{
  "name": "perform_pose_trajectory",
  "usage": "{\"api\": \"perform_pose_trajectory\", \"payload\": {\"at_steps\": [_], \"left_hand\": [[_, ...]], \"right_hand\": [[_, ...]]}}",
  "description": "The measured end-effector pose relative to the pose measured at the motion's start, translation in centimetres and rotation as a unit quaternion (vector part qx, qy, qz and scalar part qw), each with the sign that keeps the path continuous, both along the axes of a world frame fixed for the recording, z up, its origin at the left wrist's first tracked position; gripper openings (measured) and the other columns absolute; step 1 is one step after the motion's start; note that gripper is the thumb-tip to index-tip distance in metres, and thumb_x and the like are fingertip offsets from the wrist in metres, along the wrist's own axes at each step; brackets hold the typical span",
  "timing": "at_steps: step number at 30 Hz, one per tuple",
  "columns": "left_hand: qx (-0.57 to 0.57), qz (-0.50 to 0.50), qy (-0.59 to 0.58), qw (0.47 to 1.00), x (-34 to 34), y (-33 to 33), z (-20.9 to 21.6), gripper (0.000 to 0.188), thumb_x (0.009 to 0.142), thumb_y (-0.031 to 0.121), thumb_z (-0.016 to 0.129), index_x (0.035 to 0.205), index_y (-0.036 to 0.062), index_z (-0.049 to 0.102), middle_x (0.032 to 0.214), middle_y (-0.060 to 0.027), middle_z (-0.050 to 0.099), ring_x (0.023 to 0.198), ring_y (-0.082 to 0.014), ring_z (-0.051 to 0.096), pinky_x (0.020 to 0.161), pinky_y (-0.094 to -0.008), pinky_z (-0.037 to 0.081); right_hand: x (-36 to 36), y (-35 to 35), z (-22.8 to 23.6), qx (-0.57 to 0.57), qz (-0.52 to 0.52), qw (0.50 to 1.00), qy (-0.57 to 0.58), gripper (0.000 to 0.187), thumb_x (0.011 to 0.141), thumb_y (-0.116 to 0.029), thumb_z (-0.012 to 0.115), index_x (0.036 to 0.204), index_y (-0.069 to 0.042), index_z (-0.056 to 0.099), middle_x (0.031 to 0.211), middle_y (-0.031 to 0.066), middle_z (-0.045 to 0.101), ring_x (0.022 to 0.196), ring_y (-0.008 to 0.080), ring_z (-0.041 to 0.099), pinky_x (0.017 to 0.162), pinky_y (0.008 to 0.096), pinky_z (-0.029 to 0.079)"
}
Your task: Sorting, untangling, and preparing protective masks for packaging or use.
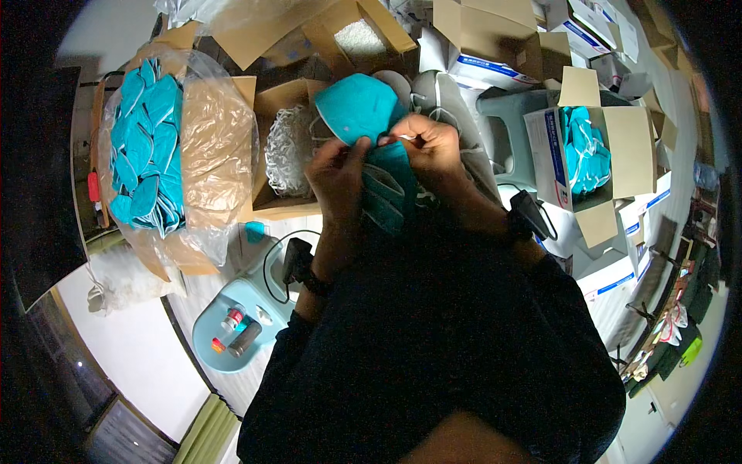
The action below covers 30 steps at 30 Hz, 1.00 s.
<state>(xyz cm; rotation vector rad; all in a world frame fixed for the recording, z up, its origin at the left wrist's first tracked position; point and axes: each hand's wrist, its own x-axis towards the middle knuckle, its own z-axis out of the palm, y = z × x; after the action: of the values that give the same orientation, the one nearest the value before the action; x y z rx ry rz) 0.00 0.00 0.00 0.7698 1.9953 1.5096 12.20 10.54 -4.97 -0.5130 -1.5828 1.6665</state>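
Note:
A teal cup-shaped face mask (357,104) is held up in front of me by its lower edge. My left hand (338,176) is closed, its thumb and fingertips pinching that edge. Close beside it, my right hand (433,151) is also closed, fingertips pinched at the mask's lower right corner. A thin whitish bit shows between the right fingers; I cannot tell whether it is a strap end. Beneath both hands lie more teal masks (386,189) with pale edges, against my dark clothing. A tangle of white elastic straps (287,155) fills a cardboard box just left of my left hand.
At the left, a plastic-lined carton (220,147) holds many teal masks (147,147). An opened box (549,155) with strapped teal masks stands right, by a grey-green stool (498,127). A light-blue stool (209,332) carries a bottle. Grey fabric (479,166) lies beyond my right hand.

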Motion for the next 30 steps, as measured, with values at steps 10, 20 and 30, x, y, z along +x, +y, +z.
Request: {"api": "perform_pose_trajectory", "payload": {"at_steps": [10,20,30], "left_hand": [[0.019,-0.067,-0.191,0.979,-3.8,-2.1,1.5,0.017,0.083,0.002,0.066,0.099,0.0001,0.067,0.087,-0.0024,0.066,0.076,-0.0082,0.058,0.071,-0.0217,0.046],[0.094,0.099,-0.336,0.932,-3.5,1.3,2.0,0.06,0.096,0.051,0.038,0.104,-0.0041,0.062,0.09,-0.0082,0.066,0.077,-0.0161,0.061,0.071,-0.0298,0.05],[-0.019,0.163,-0.201,0.966,-4.3,1.3,-0.7,0.047,0.095,0.047,0.043,0.096,0.0032,0.061,0.089,-0.0073,0.061,0.084,-0.0154,0.055,0.076,-0.0299,0.044]], "right_hand": [[2.7,4.3,0.5,-0.009,0.075,0.977,-0.198,0.02,0.091,-0.021,0.06,0.098,-0.002,0.066,0.085,0.0022,0.065,0.077,0.0092,0.057,0.072,0.0245,0.047],[-0.3,-0.1,3.9,0.047,0.018,0.995,-0.086,0.014,0.092,-0.017,0.058,0.093,-0.004,0.063,0.076,0.0054,0.06,0.073,0.0093,0.052,0.07,0.026,0.045],[-2.2,-2.8,1.4,0.108,0.02,0.984,-0.14,0.027,0.084,-0.008,0.066,0.108,0.0,0.059,0.1,0.0081,0.064,0.082,0.0159,0.06,0.074,0.0289,0.049]]}}
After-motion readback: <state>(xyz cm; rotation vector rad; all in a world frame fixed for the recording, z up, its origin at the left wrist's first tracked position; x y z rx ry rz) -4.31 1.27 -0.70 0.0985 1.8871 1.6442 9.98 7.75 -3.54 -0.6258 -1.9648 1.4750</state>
